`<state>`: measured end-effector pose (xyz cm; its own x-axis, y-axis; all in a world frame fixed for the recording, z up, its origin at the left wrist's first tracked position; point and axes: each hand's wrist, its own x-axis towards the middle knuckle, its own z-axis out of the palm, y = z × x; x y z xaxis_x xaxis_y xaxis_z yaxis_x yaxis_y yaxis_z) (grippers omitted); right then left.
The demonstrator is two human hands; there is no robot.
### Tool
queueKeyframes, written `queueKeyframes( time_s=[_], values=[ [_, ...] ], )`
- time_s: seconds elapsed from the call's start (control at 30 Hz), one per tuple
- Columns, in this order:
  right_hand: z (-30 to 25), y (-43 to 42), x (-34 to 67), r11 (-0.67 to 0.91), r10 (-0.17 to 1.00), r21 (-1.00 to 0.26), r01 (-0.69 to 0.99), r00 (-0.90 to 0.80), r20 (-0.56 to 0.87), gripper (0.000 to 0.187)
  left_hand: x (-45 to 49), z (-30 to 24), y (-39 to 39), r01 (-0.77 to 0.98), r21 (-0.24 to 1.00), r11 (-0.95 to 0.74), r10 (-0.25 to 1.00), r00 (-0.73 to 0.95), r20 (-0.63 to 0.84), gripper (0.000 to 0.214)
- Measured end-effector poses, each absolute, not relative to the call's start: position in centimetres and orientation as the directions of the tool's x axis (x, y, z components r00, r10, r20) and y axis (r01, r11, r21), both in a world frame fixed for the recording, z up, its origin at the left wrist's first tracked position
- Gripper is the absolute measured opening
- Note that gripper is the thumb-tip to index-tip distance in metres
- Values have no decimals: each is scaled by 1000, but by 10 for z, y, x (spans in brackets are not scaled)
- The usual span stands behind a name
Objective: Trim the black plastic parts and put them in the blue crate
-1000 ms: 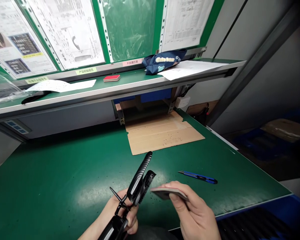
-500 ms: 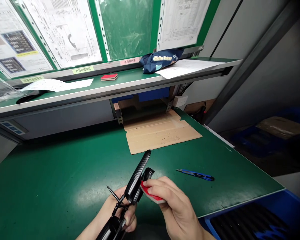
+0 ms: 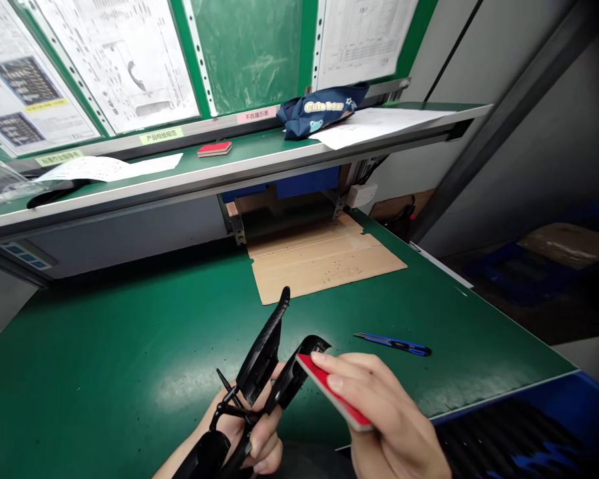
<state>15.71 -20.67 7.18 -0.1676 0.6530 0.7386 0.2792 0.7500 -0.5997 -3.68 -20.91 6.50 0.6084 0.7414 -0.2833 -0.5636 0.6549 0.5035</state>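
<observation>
**While a black part is gripped, a red pad is laid against its tip**

Where the lower edge of the frame cuts off both wrists, a black plastic part [image 3: 262, 349] is gripped by the left hand [image 3: 252, 436]. Its fingers are curled shut around the part's lower stem, where thin black rods stick out. The part's long axis runs from the lower left up toward the middle of the frame. It ends in a long ribbed blade and, just right of that, a shorter curved arm.

A red-faced pad [image 3: 332, 392] is pinched in the right hand [image 3: 384, 419], low and right of centre. The fingers are pressed together flat on the red face, and the thumb is hidden beneath. The pad slopes from lower right to upper left, and its upper corner touches the tip of the shorter curved arm. The pad thus lies to the right of the part, with the right hand the nearer of the two to the point of contact.

Farther back on the green table [image 3: 104, 346], a blue utility knife [image 3: 394, 344] is seen lying right of the hands and apart from them. Beyond it, at centre, a cardboard sheet [image 3: 324, 259] is spread flat.

Across the upper half a shelf [image 3: 259, 159] is seen. It carries a second small red pad [image 3: 213, 148], loose papers [image 3: 374, 123] and a navy pouch [image 3: 319, 113]. Printed sheets [image 3: 114, 60] are hung above it at upper left.
</observation>
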Motion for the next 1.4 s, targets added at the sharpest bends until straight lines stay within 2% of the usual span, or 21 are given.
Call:
queueKeyframes(
  time_s=[0.1, 0.17, 0.27, 0.37, 0.43, 0.5, 0.57, 0.63, 0.83, 0.97, 1.1, 1.27, 1.33, 1.4],
  values=[
    [67, -205, 153, 793, 593, -494, 357, -266, 760, 46, -36, 61, -209, -560, 499, 661, 729, 637, -251, 26],
    [66, -202, 151, 793, 598, -500, 349, -288, 748, 47, -36, 56, -208, -561, 503, 658, 735, 623, -266, 26],
    [73, -200, 152, 727, 683, -655, 204, -314, 660, 41, -37, 52, -208, -570, 497, 654, 745, 598, -295, 30],
    [88, -200, 160, 509, 800, -861, 2, -371, 472, 30, -37, 53, -209, -582, 494, 646, 744, 625, -235, 28],
    [96, -201, 168, 416, 828, -906, -74, -381, 411, 25, -37, 58, -208, -588, 498, 637, 741, 646, -185, 29],
    [99, -204, 173, 445, 852, -893, -63, -279, 444, 24, -36, 64, -208, -585, 497, 641, 731, 662, -163, 31],
    [98, -206, 175, 523, 849, -851, 44, -116, 515, 29, -35, 70, -207, -575, 490, 655, 722, 667, -182, 34],
    [94, -206, 174, 577, 815, -799, 171, -49, 578, 35, -34, 74, -207, -569, 484, 665, 713, 676, -185, 38],
    [97, -206, 169, 742, 660, -582, 332, -214, 720, 42, -30, 75, -210, -590, 488, 643, 711, 697, -93, 41],
    [99, -208, 166, 757, 642, -534, 376, -272, 717, 44, -31, 73, -212, -581, 479, 658, 694, 715, -85, 38],
    [93, -210, 159, 726, 686, -593, 349, -298, 664, 45, -32, 70, -212, -587, 482, 650, 709, 697, -107, 30],
    [96, -203, 160, 666, 734, -712, 224, -369, 570, 36, -34, 60, -209, -598, 527, 604, 754, 643, -135, 29],
    [100, -201, 167, 528, 801, -842, 108, -391, 452, 28, -33, 60, -209, -582, 568, 582, 757, 643, -117, 23],
    [103, -201, 176, 283, 835, -955, -84, -468, 289, 19, -32, 64, -208, -547, 613, 570, 752, 648, -121, 21]
  ],
)
